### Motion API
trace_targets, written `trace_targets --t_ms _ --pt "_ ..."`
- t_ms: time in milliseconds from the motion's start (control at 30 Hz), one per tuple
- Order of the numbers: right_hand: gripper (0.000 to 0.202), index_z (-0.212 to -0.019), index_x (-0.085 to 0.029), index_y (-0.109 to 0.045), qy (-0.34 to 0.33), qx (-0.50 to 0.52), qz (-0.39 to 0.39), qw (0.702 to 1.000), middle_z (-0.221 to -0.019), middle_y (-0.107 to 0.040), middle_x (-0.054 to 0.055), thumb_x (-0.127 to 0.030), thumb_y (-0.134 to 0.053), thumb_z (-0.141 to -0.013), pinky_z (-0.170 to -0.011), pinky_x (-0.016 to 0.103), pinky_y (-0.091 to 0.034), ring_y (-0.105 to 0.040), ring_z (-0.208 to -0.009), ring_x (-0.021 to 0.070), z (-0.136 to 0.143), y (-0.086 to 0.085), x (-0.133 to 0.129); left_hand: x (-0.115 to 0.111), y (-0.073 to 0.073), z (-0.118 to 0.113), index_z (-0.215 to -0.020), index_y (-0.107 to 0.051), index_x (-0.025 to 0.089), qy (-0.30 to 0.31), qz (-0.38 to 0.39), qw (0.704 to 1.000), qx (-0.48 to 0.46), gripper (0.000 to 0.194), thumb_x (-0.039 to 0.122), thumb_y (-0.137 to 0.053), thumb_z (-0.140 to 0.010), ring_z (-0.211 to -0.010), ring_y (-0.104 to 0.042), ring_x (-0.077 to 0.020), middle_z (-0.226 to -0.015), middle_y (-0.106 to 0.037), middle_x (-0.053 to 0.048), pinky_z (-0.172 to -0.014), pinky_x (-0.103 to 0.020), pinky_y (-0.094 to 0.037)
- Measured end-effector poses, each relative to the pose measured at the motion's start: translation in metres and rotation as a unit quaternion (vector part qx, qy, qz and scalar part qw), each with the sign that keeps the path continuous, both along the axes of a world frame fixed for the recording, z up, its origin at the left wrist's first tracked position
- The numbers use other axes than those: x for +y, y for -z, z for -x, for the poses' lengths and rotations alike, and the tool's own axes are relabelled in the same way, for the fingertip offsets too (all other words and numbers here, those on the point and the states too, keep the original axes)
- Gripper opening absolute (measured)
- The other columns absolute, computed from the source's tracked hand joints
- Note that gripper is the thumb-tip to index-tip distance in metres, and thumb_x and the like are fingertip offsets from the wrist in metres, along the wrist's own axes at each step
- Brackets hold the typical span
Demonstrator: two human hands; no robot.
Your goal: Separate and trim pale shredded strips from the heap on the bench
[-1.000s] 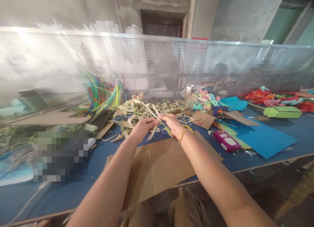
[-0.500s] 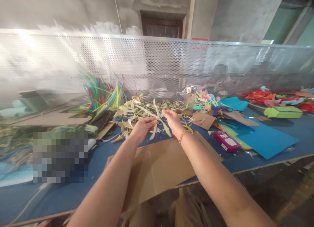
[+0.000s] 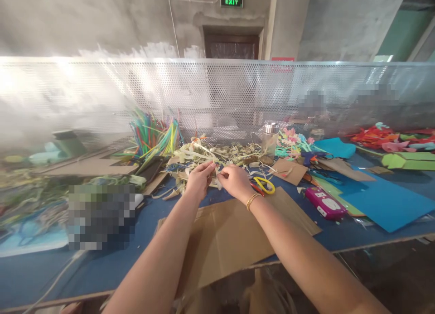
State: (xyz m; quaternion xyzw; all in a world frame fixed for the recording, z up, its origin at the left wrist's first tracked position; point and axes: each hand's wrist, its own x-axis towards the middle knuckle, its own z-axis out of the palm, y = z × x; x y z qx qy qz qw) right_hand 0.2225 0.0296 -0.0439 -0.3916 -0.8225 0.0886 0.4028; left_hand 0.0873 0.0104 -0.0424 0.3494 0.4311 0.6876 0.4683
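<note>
My left hand (image 3: 199, 179) and my right hand (image 3: 235, 180) meet above the back edge of a brown cardboard sheet (image 3: 227, 237). Between their fingertips is a pale leaf strip (image 3: 218, 180), largely covered by the fingers. Both hands are closed in a pinch on it. Behind them lies a heap of pale, dried-looking strips (image 3: 190, 153). Just right of my right hand rest scissors with yellow handles (image 3: 264, 185).
A glass bottle (image 3: 269, 139) stands behind the hands. Coloured stems (image 3: 149, 135) lie at the back left. On the right are a magenta box (image 3: 325, 203), blue sheets (image 3: 384, 200) and a green folded piece (image 3: 408, 161). A perforated metal screen (image 3: 190, 92) borders the table.
The hands have drawn closer together, and the pale strip between them is now mostly hidden. The yellow scissor handles show more fully. The whole view has shifted slightly.
</note>
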Motion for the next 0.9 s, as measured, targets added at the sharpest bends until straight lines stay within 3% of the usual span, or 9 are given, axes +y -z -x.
trace_targets --t_ms 200,400,533,600,667,767,900 --pt "0.02 -0.055 -0.019 -0.05 -0.131 0.016 0.035 0.991 -0.063 -0.052 -0.002 -0.015 -0.056 -0.074 -0.062 0.024 -0.035 -0.049 -0.065 0.0122 0.001 -0.006 -0.008 0.003 0.003 0.002 -0.072 -0.07 0.013 -0.006 -0.008 0.999 -0.049 0.036 0.031 -0.086 -0.046 -0.048 -0.046 -0.0055 -0.058 -0.059 0.002 -0.045 -0.019 -0.033" --pt "0.018 -0.054 -0.018 -0.051 -0.202 0.03 0.077 0.976 -0.06 -0.049 -0.004 -0.01 -0.056 -0.069 -0.059 0.021 -0.033 -0.045 -0.06 0.0088 0.0 -0.007 -0.009 0.004 0.003 0.004 -0.07 -0.07 0.011 -0.011 -0.015 0.998 -0.06 0.036 0.029 -0.088 -0.044 -0.048 -0.047 -0.0051 -0.056 -0.059 0.001 -0.044 -0.017 -0.032" --pt "0.02 -0.054 -0.017 -0.052 -0.228 0.027 0.077 0.97 -0.058 -0.049 -0.005 -0.015 -0.059 -0.073 -0.057 0.021 -0.032 -0.044 -0.058 0.0082 -0.002 -0.009 -0.008 0.004 0.002 0.006 -0.07 -0.07 0.01 -0.01 -0.018 0.998 -0.06 0.036 0.029 -0.088 -0.045 -0.051 -0.05 -0.0059 -0.059 -0.061 0.0 -0.045 -0.016 -0.035" --pt "0.026 -0.054 -0.017 -0.053 -0.204 0.034 0.064 0.976 -0.057 -0.05 -0.004 -0.025 -0.061 -0.078 -0.058 0.022 -0.033 -0.045 -0.058 0.0091 -0.005 -0.013 -0.007 0.004 0.0 0.007 -0.071 -0.07 0.01 -0.006 -0.025 0.998 -0.066 0.032 0.026 -0.087 -0.049 -0.052 -0.051 -0.0053 -0.061 -0.061 0.0 -0.045 -0.015 -0.036" --pt "0.029 -0.059 -0.018 -0.057 -0.131 0.073 0.029 0.988 -0.061 -0.054 -0.002 -0.035 -0.06 -0.082 -0.061 0.024 -0.036 -0.049 -0.061 0.0109 -0.008 -0.015 -0.003 0.004 -0.002 0.008 -0.071 -0.069 0.01 0.009 -0.027 0.996 -0.084 0.027 0.021 -0.085 -0.053 -0.054 -0.052 -0.0047 -0.063 -0.062 0.0 -0.046 -0.014 -0.037" --pt "0.022 -0.078 -0.018 -0.067 -0.009 0.12 -0.032 0.992 -0.078 -0.064 0.004 -0.039 -0.062 -0.082 -0.074 0.027 -0.041 -0.056 -0.076 0.0153 -0.014 -0.014 0.007 0.002 -0.005 0.006 -0.071 -0.067 0.011 0.053 -0.02 0.992 -0.112 0.02 0.015 -0.081 -0.058 -0.052 -0.053 -0.0045 -0.062 -0.062 0.001 -0.047 -0.014 -0.039" --pt "0.019 -0.086 -0.02 -0.072 0.015 0.068 -0.038 0.997 -0.084 -0.069 0.006 -0.037 -0.065 -0.081 -0.08 0.03 -0.041 -0.059 -0.085 0.0184 -0.015 -0.007 0.016 -0.001 -0.005 0.001 -0.074 -0.067 0.012 0.105 -0.009 0.99 -0.097 0.02 0.017 -0.08 -0.061 -0.051 -0.053 -0.0068 -0.06 -0.061 0.001 -0.047 -0.017 -0.041"
